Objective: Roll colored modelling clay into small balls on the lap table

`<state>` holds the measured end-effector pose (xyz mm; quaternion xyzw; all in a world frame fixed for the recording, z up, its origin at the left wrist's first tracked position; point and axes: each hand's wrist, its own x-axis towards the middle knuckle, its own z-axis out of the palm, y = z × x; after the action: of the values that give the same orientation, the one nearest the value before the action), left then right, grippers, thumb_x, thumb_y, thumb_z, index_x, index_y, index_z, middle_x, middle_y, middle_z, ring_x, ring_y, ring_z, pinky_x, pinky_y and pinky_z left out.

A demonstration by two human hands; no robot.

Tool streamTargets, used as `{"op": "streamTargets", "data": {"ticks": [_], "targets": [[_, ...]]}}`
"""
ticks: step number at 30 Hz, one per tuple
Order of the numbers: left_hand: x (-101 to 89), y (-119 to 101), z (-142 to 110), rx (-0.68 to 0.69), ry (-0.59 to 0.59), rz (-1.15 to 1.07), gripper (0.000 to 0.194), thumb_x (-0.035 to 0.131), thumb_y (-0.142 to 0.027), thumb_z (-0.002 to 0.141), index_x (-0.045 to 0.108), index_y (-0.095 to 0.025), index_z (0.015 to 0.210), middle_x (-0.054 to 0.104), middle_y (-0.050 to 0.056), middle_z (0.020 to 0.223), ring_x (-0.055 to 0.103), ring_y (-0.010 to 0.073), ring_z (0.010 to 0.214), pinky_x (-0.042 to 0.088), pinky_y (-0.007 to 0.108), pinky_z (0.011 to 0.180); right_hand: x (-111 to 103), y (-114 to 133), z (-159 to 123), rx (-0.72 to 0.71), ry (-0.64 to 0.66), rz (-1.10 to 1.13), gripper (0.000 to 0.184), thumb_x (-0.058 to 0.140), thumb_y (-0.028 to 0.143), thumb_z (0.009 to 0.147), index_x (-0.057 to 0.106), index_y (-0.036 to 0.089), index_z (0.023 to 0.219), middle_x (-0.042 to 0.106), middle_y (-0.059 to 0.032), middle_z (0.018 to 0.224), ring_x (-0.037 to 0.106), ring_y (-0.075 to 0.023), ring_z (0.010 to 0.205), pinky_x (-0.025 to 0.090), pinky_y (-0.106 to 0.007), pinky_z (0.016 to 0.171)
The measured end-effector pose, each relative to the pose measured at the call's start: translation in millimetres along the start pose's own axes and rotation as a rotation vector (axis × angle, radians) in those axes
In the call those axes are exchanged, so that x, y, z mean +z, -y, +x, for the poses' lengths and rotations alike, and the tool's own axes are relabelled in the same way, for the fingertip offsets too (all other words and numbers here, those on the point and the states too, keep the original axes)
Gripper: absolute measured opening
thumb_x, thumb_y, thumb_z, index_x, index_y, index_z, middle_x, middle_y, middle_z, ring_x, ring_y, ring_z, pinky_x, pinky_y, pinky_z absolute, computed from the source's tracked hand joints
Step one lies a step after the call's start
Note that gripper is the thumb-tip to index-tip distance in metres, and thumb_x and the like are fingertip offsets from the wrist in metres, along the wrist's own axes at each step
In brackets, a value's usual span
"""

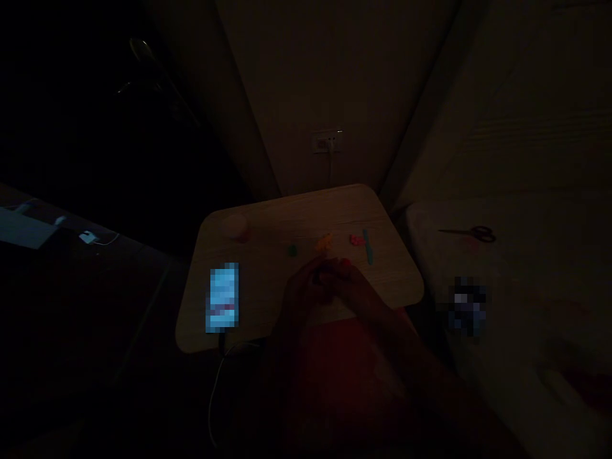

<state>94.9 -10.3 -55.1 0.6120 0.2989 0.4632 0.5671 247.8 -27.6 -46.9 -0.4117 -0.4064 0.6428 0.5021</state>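
Note:
In dim light, my left hand (pixel 303 284) and my right hand (pixel 344 278) meet over the near side of the small wooden table (pixel 268 268). Their fingers are curled together around a small dark lump (pixel 321 273), whose kind is too dark to make out. A small red piece (pixel 345 262) shows at the fingers of my right hand. Just beyond the fingertips lies a crumpled yellow-orange piece (pixel 324 242). A green lump (pixel 292 250) sits to its left. On the right, a pink lump (pixel 356 240) lies beside a flat teal stick (pixel 368 247).
A lit phone (pixel 222 298) with a white cable (pixel 213 389) lies at the table's left. Behind it stands a pale round container (pixel 236 226). Scissors (pixel 480 233) rest on a pale surface (pixel 516 280) to the right. A wall socket (pixel 327 141) holds a plug.

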Motion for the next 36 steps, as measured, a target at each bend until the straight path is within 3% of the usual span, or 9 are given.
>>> {"op": "streamTargets", "data": {"ticks": [4, 8, 12, 15, 20, 24, 27, 31, 36], "targets": [[-5.0, 0.9, 1.7, -0.101, 0.045, -0.119, 0.063, 0.072, -0.059, 0.088, 0.069, -0.019, 0.136, 0.071, 0.019, 0.134, 0.076, 0.0222, 0.078, 0.061, 0.03, 0.06, 0.4, 6.0, -2.5, 0.019, 0.099, 0.013, 0.043, 0.077, 0.058, 0.083, 0.071, 0.016, 0.073, 0.066, -0.0021, 0.059, 0.058, -0.0128, 0.051, 0.046, -0.026, 0.054], [-8.7, 2.7, 3.7, -0.13, 0.147, -0.197, 0.072, 0.074, -0.064, 0.083, 0.067, -0.018, 0.138, 0.078, 0.018, 0.116, 0.071, 0.0173, 0.06, 0.058, 0.029, 0.054, -0.6, 5.3, -3.9, 0.011, 0.116, 0.033, 0.04, 0.08, 0.054, 0.081, 0.071, 0.016, 0.069, 0.066, -0.0014, 0.058, 0.056, -0.0111, 0.049, 0.045, -0.024, 0.052], [-9.1, -1.7, 4.1, -0.142, 0.181, -0.21, 0.079, 0.074, -0.071, 0.08, 0.068, -0.015, 0.136, 0.078, 0.011, 0.079, 0.071, 0.0209, 0.057, 0.059, 0.033, 0.056, 0.4, 4.5, -4.9, 0.033, 0.157, 0.079, 0.041, 0.081, 0.054, 0.08, 0.071, 0.016, 0.066, 0.064, -0.0004, 0.054, 0.051, -0.0098, 0.043, 0.042, -0.023, 0.046], [-9.7, -4.6, 2.6, -0.138, 0.19, -0.213, 0.079, 0.075, -0.071, 0.078, 0.07, -0.013, 0.131, 0.075, 0.008, 0.069, 0.071, 0.022, 0.055, 0.059, 0.033, 0.055, 3.5, 5.9, -5.6, 0.048, 0.192, 0.098, 0.042, 0.081, 0.053, 0.079, 0.07, 0.015, 0.065, 0.062, -0.0001, 0.051, 0.05, -0.0091, 0.041, 0.039, -0.021, 0.043], [-13.4, 1.1, -1.5, -0.159, 0.066, -0.188, 0.073, 0.081, -0.069, 0.073, 0.074, -0.012, 0.118, 0.074, 0.006, 0.065, 0.071, 0.023, 0.053, 0.06, 0.035, 0.056, 7.4, 1.1, -5.1, 0.116, 0.156, 0.182, 0.039, 0.084, 0.052, 0.076, 0.068, 0.016, 0.076, 0.059, 0.0033, 0.052, 0.045, -0.0065, 0.037, 0.033, -0.019, 0.038], [-16.9, 2.3, 1.7, -0.112, -0.03, -0.035, 0.058, 0.087, -0.062, 0.068, 0.08, -0.013, 0.099, 0.075, 0.007, 0.07, 0.072, 0.0237, 0.061, 0.061, 0.035, 0.06, 5.0, -4.5, -4.9, 0.2, 0.152, 0.226, 0.044, 0.087, 0.054, 0.072, 0.071, 0.015, 0.087, 0.064, 0.0017, 0.06, 0.049, -0.0069, 0.042, 0.036, -0.019, 0.041], [-17.9, -2.7, 7.0, -0.03, -0.097, 0.113, 0.044, 0.085, -0.056, 0.072, 0.082, -0.016, 0.089, 0.079, 0.008, 0.079, 0.074, 0.0239, 0.072, 0.06, 0.033, 0.066, 3.3, -5.4, -5.7, 0.195, 0.128, 0.264, 0.045, 0.086, 0.056, 0.073, 0.071, 0.015, 0.083, 0.067, -0.0006, 0.063, 0.052, -0.0077, 0.044, 0.04, -0.02, 0.044], [-16.2, -10.7, 8.9, 0.035, -0.102, 0.224, 0.03, 0.081, -0.047, 0.08, 0.084, -0.018, 0.088, 0.079, 0.006, 0.076, 0.072, 0.0204, 0.067, 0.058, 0.03, 0.067, 4.3, -5.0, -8.3, 0.173, 0.087, 0.286, 0.05, 0.083, 0.063, 0.075, 0.07, 0.015, 0.075, 0.068, -0.0033, 0.063, 0.056, -0.01, 0.047, 0.04, -0.021, 0.045], [-9.1, -16.5, 2.7, -0.001, -0.109, 0.274, 0.028, 0.07, -0.043, 0.092, 0.085, -0.02, 0.093, 0.08, 0.006, 0.078, 0.073, 0.0207, 0.069, 0.059, 0.032, 0.072, 10.1, 1.8, -13.2, 0.104, 0.033, 0.197, 0.051, 0.077, 0.065, 0.08, 0.069, 0.015, 0.073, 0.067, -0.0036, 0.063, 0.055, -0.0106, 0.049, 0.038, -0.023, 0.046]]}}
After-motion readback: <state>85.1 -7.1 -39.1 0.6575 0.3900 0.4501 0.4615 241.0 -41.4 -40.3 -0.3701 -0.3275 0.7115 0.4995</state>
